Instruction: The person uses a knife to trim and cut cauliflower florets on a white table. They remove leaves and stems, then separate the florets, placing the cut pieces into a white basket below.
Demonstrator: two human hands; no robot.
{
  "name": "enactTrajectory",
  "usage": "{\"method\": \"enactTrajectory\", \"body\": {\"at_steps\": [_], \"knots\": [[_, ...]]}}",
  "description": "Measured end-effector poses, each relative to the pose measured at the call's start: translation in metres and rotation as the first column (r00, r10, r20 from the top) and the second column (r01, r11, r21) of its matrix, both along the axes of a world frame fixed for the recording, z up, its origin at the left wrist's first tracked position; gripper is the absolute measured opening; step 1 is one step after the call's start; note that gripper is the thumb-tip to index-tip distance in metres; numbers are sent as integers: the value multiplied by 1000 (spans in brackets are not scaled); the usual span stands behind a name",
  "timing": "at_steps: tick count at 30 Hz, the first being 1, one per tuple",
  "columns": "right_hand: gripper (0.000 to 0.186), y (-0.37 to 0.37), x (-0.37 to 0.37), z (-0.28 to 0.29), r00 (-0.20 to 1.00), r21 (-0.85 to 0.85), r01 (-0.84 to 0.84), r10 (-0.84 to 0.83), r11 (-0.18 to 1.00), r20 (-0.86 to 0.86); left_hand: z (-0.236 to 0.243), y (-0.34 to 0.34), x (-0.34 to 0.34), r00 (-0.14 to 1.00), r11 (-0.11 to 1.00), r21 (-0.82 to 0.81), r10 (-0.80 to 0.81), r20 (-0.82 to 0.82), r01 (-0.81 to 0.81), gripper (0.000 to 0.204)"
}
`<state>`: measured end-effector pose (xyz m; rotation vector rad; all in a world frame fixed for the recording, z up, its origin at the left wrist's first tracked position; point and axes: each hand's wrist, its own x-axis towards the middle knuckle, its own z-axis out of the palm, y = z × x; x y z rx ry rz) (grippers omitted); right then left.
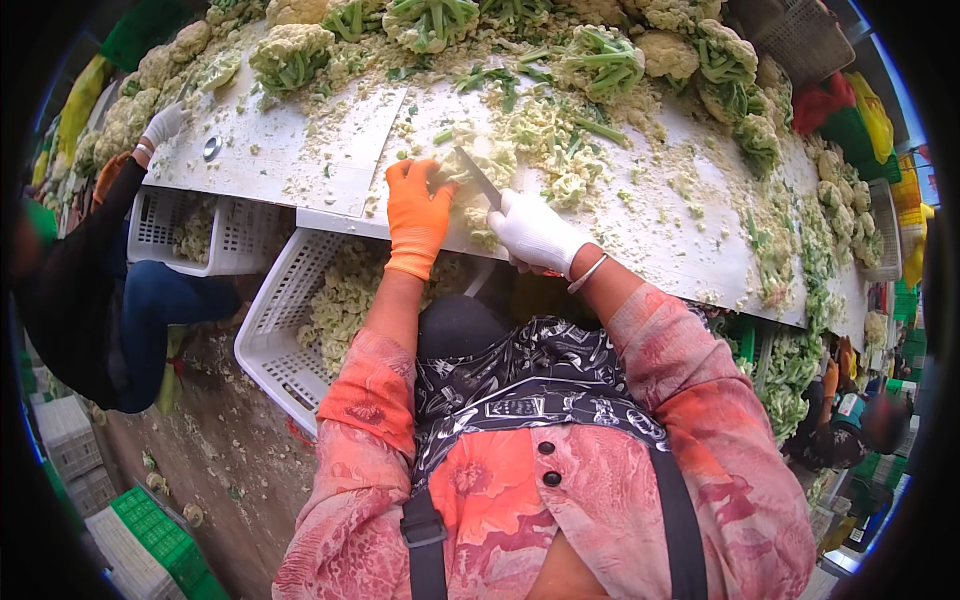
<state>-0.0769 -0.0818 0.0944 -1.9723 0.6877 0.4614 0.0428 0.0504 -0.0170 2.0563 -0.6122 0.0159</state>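
My left hand, in an orange glove, is at the near edge of the white table with its fingers bent against a pale cauliflower piece. A knife is gripped in my right hand, which wears a white glove. Its blade points up and left, over the cauliflower piece beside my left fingers. Small florets, crumbs and cut green stems lie just beyond the blade. The glove hides the knife's handle.
Cauliflower heads line the table's far side. Below its edge stands a white crate holding florets, left of my lap. Another white crate is farther left, by a co-worker. Green crates sit at lower left.
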Motion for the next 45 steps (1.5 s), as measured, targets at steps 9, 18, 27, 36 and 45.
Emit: {"method": "enactTrajectory", "body": {"at_steps": [9,18,27,36,45], "knots": [[29,6,-2,-52,950,-399,-114,217,910,224,-13,-7,4,986,988,-5,156,-53,-156,40],[28,-6,18,-38,966,-233,-243,257,942,32,-17,-9,-3,987,987,-31,159,13,-159,36],[28,-4,40,-40,958,-58,-223,208,973,-198,-17,-18,-6,986,985,-59,166,15,-164,36],[27,-24,10,-44,973,-153,-229,232,961,0,-4,-4,19,897,878,-284,283,-341,-385,40],[45,-27,-59,8,819,535,368,-537,760,200,75,-34,-82,893,876,-316,-424,-148,364,46]]}}
